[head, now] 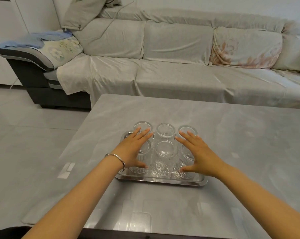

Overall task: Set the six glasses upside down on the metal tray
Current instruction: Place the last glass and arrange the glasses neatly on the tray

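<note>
We see 6 glasses (164,152) standing upside down in 2 rows of 3 on the metal tray (160,180), which sits on the grey table (232,135). Our left hand (134,149) and right hand (198,153) hover flat over the outer glasses, fingers spread and grasping nothing. A silver bracelet (117,159) circles the left wrist.

Six ribbed clear glasses (164,152) crowd the shiny metal tray (160,180); the grey marble-look table (240,135) lies bare to every edge.
</note>
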{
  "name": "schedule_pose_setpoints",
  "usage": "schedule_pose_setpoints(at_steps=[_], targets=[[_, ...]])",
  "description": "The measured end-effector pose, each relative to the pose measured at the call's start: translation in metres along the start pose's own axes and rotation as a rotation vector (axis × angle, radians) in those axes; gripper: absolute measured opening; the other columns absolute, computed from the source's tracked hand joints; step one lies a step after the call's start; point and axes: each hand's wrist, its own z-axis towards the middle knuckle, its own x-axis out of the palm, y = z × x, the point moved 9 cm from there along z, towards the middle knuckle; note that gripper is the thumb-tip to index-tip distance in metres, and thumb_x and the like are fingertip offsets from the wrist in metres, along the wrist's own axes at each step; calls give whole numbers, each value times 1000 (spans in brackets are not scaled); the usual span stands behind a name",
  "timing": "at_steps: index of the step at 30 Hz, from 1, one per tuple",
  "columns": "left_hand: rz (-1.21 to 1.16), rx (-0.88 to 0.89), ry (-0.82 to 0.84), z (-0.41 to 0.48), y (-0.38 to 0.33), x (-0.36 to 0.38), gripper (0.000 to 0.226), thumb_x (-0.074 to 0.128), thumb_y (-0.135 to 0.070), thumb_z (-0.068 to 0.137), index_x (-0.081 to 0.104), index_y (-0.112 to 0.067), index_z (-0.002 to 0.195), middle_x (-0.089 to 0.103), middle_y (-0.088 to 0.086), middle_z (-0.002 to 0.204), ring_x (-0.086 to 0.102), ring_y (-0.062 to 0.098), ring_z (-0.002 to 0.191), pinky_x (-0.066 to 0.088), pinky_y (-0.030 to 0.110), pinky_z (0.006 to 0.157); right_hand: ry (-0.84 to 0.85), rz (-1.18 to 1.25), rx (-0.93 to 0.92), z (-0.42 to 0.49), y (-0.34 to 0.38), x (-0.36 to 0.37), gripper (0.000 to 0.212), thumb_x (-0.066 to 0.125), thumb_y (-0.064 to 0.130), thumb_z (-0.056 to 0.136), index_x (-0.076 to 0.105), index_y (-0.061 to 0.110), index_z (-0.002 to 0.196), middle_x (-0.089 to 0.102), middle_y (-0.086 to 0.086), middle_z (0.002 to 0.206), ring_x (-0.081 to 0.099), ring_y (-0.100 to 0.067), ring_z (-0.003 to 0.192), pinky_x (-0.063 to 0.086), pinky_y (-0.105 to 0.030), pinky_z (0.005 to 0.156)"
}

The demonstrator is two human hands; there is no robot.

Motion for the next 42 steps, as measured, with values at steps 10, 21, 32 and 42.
schedule_pose_setpoints(at_steps=[10, 21, 32, 42], targets=[[-197, -138, -101, 12, 6, -24, 107, 39, -86, 55, 9, -36, 144, 3, -8, 158, -5, 18, 145, 10, 52, 117, -108, 385, 131, 30, -10, -31, 81, 44, 76, 69, 32, 41, 140, 21, 7, 157, 16, -14, 144, 15, -42, 117], [-244, -172, -96, 16, 10, -10, 88, 39, -80, 65, 16, -43, 141, 1, -9, 158, -13, 15, 144, 13, 51, 117, -7, 216, 96, 86, -14, -13, 84, 35, 85, 63, 33, 48, 138, 63, -2, 126, 56, -21, 113, 35, -37, 101], [-252, -176, -102, 10, 10, -7, 94, 31, -86, 57, 15, -45, 141, 2, -10, 158, -13, 15, 144, 12, 51, 117, -97, 212, 65, 83, -11, -14, 86, 34, 87, 59, 36, 49, 136, 68, -3, 110, 50, -8, 85, 37, -29, 88], [-253, -176, -109, 9, 8, -11, 92, 33, -84, 60, 17, -44, 141, 4, -10, 158, -11, 14, 144, 13, 51, 117, -66, 243, 83, 80, -8, -14, 82, 36, 84, 64, 36, 45, 137, 62, -1, 128, 56, -14, 106, 36, -37, 101]])
